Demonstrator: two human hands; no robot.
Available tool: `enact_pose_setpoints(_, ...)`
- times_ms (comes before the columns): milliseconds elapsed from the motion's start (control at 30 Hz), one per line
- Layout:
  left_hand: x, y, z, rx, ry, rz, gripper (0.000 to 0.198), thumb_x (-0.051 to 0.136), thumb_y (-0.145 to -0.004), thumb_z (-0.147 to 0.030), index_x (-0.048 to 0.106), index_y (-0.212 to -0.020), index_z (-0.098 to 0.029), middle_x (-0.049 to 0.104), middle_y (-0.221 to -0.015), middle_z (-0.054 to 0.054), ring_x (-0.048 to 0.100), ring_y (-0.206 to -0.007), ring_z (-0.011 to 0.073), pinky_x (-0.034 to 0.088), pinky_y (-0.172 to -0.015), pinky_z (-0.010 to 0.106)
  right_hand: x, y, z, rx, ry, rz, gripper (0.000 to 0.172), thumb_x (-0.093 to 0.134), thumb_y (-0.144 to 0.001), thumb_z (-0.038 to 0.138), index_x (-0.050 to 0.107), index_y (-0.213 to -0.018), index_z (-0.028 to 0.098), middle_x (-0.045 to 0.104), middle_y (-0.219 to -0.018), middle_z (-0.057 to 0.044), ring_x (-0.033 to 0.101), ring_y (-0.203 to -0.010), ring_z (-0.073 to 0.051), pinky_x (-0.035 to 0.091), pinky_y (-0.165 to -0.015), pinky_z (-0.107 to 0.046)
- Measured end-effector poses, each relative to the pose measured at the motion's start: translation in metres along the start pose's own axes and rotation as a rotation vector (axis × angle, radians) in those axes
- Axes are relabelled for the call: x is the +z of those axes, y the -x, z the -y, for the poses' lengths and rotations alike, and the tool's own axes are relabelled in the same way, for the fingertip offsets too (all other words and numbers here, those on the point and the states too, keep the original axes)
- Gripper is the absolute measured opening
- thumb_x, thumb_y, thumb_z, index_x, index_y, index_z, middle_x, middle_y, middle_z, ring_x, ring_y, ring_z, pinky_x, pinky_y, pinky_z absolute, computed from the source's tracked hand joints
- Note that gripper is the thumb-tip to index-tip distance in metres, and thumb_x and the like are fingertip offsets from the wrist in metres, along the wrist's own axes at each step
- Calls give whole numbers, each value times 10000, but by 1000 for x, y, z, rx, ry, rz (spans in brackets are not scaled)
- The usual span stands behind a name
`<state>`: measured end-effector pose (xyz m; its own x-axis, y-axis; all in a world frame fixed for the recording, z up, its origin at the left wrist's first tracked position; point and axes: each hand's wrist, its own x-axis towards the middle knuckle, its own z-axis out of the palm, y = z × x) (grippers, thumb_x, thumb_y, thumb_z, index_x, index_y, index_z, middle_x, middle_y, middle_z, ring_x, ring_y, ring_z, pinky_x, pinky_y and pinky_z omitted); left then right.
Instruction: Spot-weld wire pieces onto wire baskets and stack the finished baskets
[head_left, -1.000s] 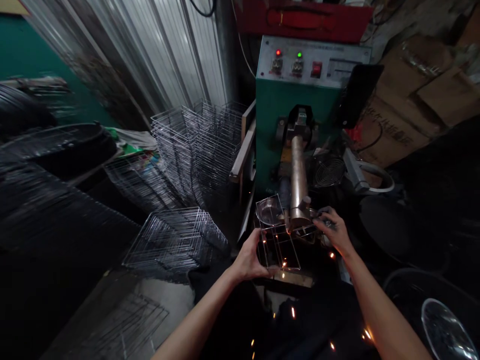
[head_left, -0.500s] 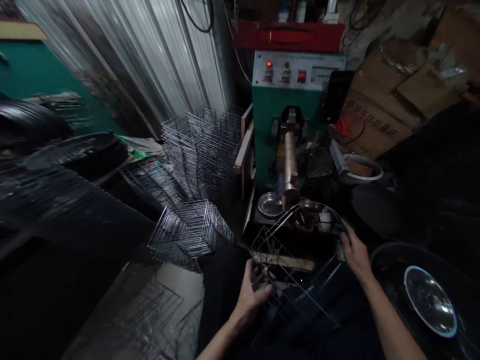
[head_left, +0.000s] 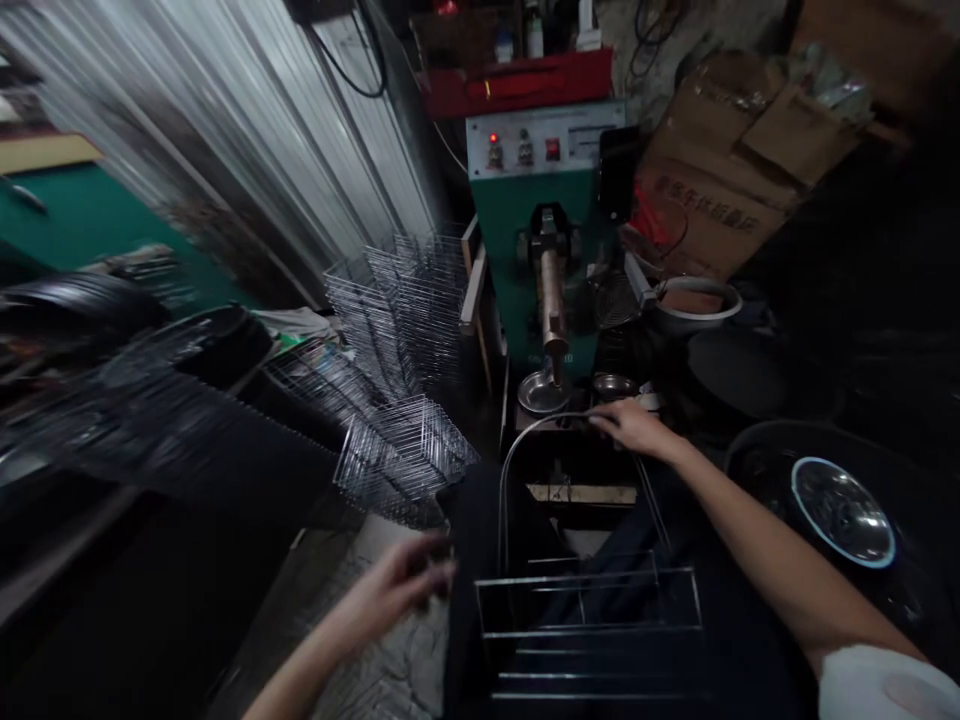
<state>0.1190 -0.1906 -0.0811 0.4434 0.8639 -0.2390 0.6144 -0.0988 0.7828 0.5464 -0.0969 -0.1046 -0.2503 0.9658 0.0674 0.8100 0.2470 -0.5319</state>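
My right hand (head_left: 634, 427) is closed around the top of a thin, arched metal handle on a wire basket (head_left: 589, 633). The basket's straight rods lie low in front of me, over my dark trousers, and the arch rises toward the machine. Off to the left of the basket, my left hand (head_left: 409, 585) is apart from it, blurred by motion, with its fingers loosely spread and nothing visible in them. A stack of bent wire panels (head_left: 405, 455) is just beyond that hand.
Ahead stands a green welding machine (head_left: 499, 225) with a copper-coloured arm (head_left: 553, 300) above a metal dish (head_left: 541, 393). More wire panels (head_left: 401, 315) are stacked left of it. Cardboard boxes (head_left: 705, 215) and a dark tub (head_left: 772, 440) are to the right.
My left hand has let go of the wire basket and moved left. My right hand has shifted to the top of the arch, and the basket has turned, its rods now nearer me.
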Motion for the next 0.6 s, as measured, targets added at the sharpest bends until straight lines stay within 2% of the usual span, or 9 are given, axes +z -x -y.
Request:
enact_pose_setpoints(33,-16,-23,-6,105,-176,-77,490,546,-893,-572,760,-1132,-201,801,-781,77,719,-619,242,576,-557,331,8,-4,5,-8,32,41,267,559,-1019,225,778,-1169,194,784,-1038,-63,736,-915,-226,538,-855,-284)
enact_pose_setpoints(100,-31,-78,-19,191,-283,-151,446,555,-914,-492,742,-1180,-187,816,-1002,107,754,-834,249,603,-755,338,19,-10,13,-1,99,71,262,571,-1022,217,771,-1191,213,778,-1080,-68,735,-953,-233,526,-873,-286)
enact_pose_setpoints(167,-25,-132,-29,250,-361,-145,387,589,-914,-404,737,-1198,-186,812,-1067,119,760,-898,245,590,-811,331,24,-13,16,17,139,71,262,574,-1026,224,769,-1200,236,774,-1105,-69,732,-987,-245,524,-881,-294)
enact_pose_setpoints(267,6,-187,-35,313,-432,-91,277,669,-874,-317,770,-1105,-204,823,-984,88,767,-880,236,572,-798,297,25,-14,12,45,178,75,266,576,-1028,251,765,-1213,276,771,-1127,-59,729,-1014,-255,531,-889,-302)
enact_pose_setpoints(400,38,-214,-32,362,-495,-72,177,625,-924,-244,776,-1005,-197,811,-878,67,759,-817,206,540,-750,257,22,-9,-2,93,210,84,271,585,-1026,292,760,-1233,307,774,-1109,-55,729,-1007,-264,543,-898,-320)
enact_pose_setpoints(600,49,-233,-34,406,-556,-71,214,536,-994,-246,741,-982,-185,783,-911,93,740,-858,220,518,-773,276,22,-11,-16,136,237,91,278,566,-1045,342,742,-1259,310,763,-1134,-63,709,-1035,-280,536,-902,-348)
